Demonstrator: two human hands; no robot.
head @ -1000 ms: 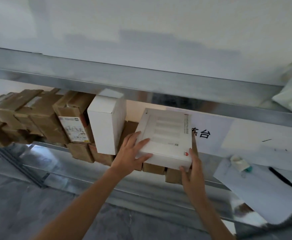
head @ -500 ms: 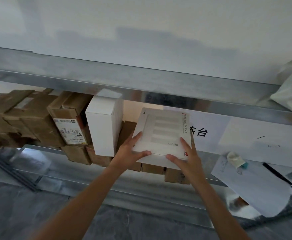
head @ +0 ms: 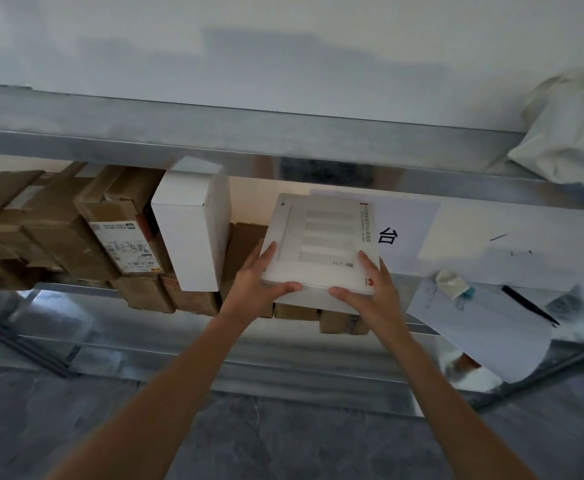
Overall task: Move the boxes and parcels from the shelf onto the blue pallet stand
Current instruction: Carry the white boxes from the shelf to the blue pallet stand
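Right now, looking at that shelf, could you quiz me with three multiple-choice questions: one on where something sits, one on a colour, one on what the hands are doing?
1. Where does the tall white box stand?
A. Right of the flat white box
B. Left of the flat white box, beside the brown cartons
C. On the floor

2. What colour is the logo on the flat white box, at its near right corner?
A. Red
B. Green
C. Blue

3. What are the hands doing?
A. Both hang idle
B. Only one touches the box
C. Both grip the flat white box

Answers: 1 B, it stands between the brown cartons and the flat box. 2 A, a small red mark shows there. 3 C, the left hand and right hand each hold its near edge, thumbs on the front side.
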